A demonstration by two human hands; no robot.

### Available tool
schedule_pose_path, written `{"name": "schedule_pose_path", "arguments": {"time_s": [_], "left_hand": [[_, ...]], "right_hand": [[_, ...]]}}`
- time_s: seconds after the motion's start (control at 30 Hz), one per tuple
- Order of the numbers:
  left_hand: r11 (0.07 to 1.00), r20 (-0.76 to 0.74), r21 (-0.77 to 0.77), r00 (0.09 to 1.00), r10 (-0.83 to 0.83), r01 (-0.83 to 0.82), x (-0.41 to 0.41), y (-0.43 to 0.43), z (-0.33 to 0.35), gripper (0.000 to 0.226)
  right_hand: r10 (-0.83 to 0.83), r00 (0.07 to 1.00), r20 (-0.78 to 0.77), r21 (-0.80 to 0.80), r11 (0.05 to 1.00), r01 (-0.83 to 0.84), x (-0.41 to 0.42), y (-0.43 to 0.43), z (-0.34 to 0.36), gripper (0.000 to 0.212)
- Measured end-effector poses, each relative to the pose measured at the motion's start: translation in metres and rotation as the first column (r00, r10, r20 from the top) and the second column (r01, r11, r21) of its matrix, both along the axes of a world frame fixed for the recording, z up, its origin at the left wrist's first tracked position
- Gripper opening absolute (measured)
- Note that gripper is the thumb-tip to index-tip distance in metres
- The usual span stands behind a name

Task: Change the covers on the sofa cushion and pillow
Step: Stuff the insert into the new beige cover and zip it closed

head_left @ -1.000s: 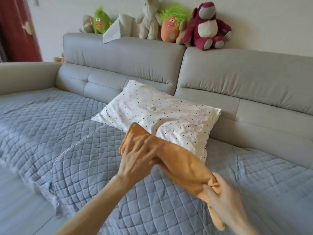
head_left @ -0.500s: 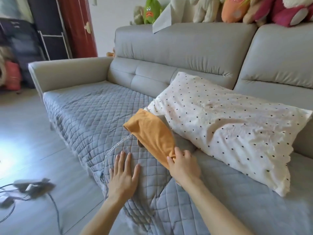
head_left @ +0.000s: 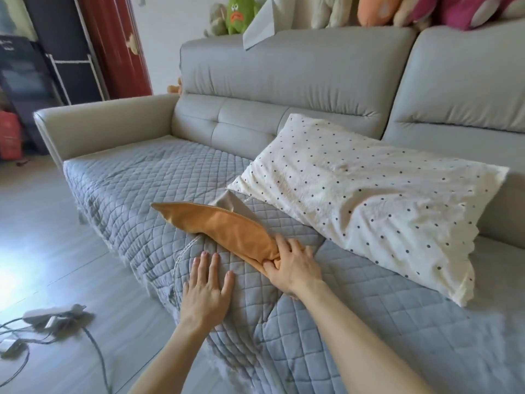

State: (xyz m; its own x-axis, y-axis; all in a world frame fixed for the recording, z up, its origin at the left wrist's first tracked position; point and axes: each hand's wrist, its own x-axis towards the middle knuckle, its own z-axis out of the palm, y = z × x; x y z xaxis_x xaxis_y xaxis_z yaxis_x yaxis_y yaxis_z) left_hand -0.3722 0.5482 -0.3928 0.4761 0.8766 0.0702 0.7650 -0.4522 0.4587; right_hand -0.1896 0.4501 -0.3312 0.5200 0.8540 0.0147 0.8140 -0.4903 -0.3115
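Now the orange cover (head_left: 224,226) lies lower and flatter than a moment ago, when its far end stood up against the pillow (head_left: 355,200). It stretches across the middle of the frame, from the lower middle up toward the left, on top of the grey quilted cover (head_left: 127,180) of the sofa (head_left: 284,72).

The right hand (head_left: 292,265) is in the lower middle. Its thumb and fingers (head_left: 272,264) pinch the near end of the orange cover, which is bunched up there. The left hand (head_left: 208,285) sits just to its left, flat on the quilted cover with its fingers a little spread, and it holds nothing.

The pillow leans on the sofa back at the right and wears a white cover with dots. The orange cover looks empty, and the quilted cover is on the seat. So I think the job has only just begun, and both swaps are left to do.
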Motion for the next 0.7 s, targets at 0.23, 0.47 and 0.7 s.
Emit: {"name": "schedule_pose_path", "arguments": {"time_s": [0.23, 0.47, 0.7], "left_hand": [[0.991, -0.119, -0.075, 0.986, -0.118, 0.109, 0.004, -0.051, 0.044, 0.057], [0.880, -0.172, -0.016, 0.866, -0.470, 0.475, 0.055, -0.172, 0.100, 0.036], [0.513, -0.037, -0.035, 0.512, -0.858, 0.858, 0.160, -0.349, 0.128, 0.034]], "right_hand": [[0.065, 0.998, -0.014, 0.080, 0.995, -0.064, -0.005, -0.083, 0.000, 0.076], [-0.083, 0.954, -0.287, 0.130, 0.984, 0.125, 0.005, -0.270, 0.038, 0.039], [-0.389, 0.918, -0.075, 0.126, 0.910, 0.395, 0.002, -0.508, 0.086, 0.031]]}}
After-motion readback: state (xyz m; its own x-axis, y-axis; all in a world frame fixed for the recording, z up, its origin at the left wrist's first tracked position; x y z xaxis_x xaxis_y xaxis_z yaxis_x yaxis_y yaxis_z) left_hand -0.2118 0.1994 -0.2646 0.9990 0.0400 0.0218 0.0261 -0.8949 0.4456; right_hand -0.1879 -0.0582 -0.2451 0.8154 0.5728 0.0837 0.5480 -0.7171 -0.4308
